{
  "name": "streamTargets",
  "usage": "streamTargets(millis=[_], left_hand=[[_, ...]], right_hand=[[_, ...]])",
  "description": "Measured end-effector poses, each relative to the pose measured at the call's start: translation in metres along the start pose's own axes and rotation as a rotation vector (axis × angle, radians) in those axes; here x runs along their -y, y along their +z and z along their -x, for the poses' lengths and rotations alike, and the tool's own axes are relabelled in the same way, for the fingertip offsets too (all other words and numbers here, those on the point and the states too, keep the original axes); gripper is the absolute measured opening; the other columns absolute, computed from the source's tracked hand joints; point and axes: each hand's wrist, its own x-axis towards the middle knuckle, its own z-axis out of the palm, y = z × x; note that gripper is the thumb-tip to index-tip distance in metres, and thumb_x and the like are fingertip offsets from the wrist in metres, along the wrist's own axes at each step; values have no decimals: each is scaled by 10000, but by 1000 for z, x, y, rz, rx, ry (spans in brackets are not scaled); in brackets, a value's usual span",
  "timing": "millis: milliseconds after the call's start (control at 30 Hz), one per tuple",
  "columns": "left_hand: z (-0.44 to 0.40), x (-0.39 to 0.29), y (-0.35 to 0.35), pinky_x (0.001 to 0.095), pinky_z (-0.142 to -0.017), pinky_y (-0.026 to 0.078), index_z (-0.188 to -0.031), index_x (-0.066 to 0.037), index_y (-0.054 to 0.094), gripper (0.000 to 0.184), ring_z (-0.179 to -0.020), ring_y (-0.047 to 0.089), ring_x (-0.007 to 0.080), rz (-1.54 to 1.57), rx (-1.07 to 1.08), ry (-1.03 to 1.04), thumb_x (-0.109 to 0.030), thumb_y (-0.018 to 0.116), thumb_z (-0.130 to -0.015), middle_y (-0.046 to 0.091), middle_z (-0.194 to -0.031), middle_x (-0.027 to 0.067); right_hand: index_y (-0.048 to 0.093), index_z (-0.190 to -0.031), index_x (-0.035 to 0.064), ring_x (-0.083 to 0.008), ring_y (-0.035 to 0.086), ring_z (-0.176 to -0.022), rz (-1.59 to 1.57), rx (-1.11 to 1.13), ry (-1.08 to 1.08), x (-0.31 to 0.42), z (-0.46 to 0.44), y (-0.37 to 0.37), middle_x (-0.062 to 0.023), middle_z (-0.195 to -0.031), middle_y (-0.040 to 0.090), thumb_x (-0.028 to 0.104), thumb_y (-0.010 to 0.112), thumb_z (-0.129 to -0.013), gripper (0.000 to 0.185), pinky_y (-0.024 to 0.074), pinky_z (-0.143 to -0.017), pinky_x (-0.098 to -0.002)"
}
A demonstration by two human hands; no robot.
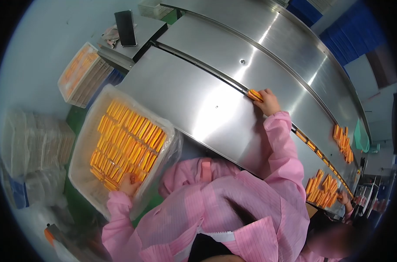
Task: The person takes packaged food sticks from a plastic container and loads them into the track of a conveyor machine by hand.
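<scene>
Pink sleeves cover both my arms. My left hand (129,184) is down in the large white bin (85,144), its fingers curled at the near edge of the rows of orange-yellow packets (124,146); a packet lies against its fingertips, but the grip is partly hidden. Over the steel table (181,87), my right hand (268,102) has its fingers closed on a few orange-yellow packets (254,95), held at the narrow conveyor slot (224,78).
More packets (309,142) lie along the slot on the right. Packet piles (323,190) sit beside it, near a co-worker's hand (344,200). A black phone-like device (126,28) stands at the upper left. Stacked crates (82,76) are behind the bin.
</scene>
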Motion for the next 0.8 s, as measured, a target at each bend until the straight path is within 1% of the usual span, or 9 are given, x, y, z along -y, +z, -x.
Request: streamTargets(millis=[67, 167, 433, 500, 567, 600, 667, 767, 800], left_hand=[[-1, 0, 4, 277, -531, 373, -853, -13, 526, 311, -597, 436, 144, 98, -38, -44, -136, 697, -624, 469, -677, 41], [1, -10, -4, 276, -561, 389, -882, -12, 525, 343, -630, 453, 150, -16, 32, -79, -151, 700, -622, 483, -709, 49], [-7, 24, 1, 297, -638, 418, -926, -7, 511, 376, -718, 505, 187, 52, 69, -68, -169, 690, -637, 519, -779, 77], [-6, 31, 0, 295, -657, 420, -942, -6, 508, 389, -740, 507, 189, 67, 78, -95, -171, 688, -639, 521, -794, 84], [-11, 46, 1, 284, -687, 415, -987, 1, 497, 443, -784, 498, 183, 87, 84, -32, -190, 699, -642, 517, -826, 86], [-11, 43, -1, 284, -687, 415, -987, 1, 497, 443, -784, 498, 183, 77, 91, -21, -190, 699, -642, 517, -826, 86], [-15, 27, 3, 273, -703, 406, -1024, 10, 488, 492, -815, 486, 170, 134, 124, -156, -207, 711, -642, 511, -847, 74], [-16, 14, 1, 266, -704, 404, -1039, 14, 484, 508, -810, 483, 161, 89, 135, -133, -205, 716, -644, 509, -852, 61], [-14, 11, 1, 263, -703, 401, -1052, 11, 481, 495, -799, 479, 157, 158, 133, -126, -171, 707, -651, 507, -858, 58]], right_hand=[[570, -940, 31, -317, 519, -835, -2, -24, -7, 6, -2, 8, -142, -895, 507, 140, 665, -660, 316, 423, -746, -351], [605, -921, 44, -293, 514, -821, -45, -75, -4, 16, -7, 11, -134, -877, 511, 163, 650, -690, 264, 427, -741, -350], [602, -938, 78, -288, 492, -825, -18, -134, -34, 28, -20, 25, -129, -859, 510, 157, 624, -698, 254, 421, -755, -350], [597, -945, 87, -282, 482, -850, -15, -137, -31, 32, -20, 23, -123, -877, 507, 167, 630, -689, 270, 417, -764, -357], [593, -958, 103, -273, 478, -871, 42, -136, -18, 34, -23, 30, -115, -910, 498, 184, 638, -679, 293, 417, -758, -364], [583, -960, 114, -270, 469, -893, 54, -114, 0, 39, -25, 29, -102, -935, 492, 205, 647, -671, 309, 413, -762, -370], [578, -977, 104, -277, 470, -901, 61, -109, 11, 46, -34, 32, -111, -942, 494, 213, 655, -672, 332, 410, -774, -367], [547, -1032, 107, -277, 461, -923, 51, -88, -5, 54, -37, 29, -114, -980, 478, 262, 666, -671, 410, 399, -795, -371], [526, -1052, 115, -269, 446, -939, 45, -117, -9, 54, -35, 32, -109, -995, 463, 304, 659, -676, 441, 385, -803, -375]])
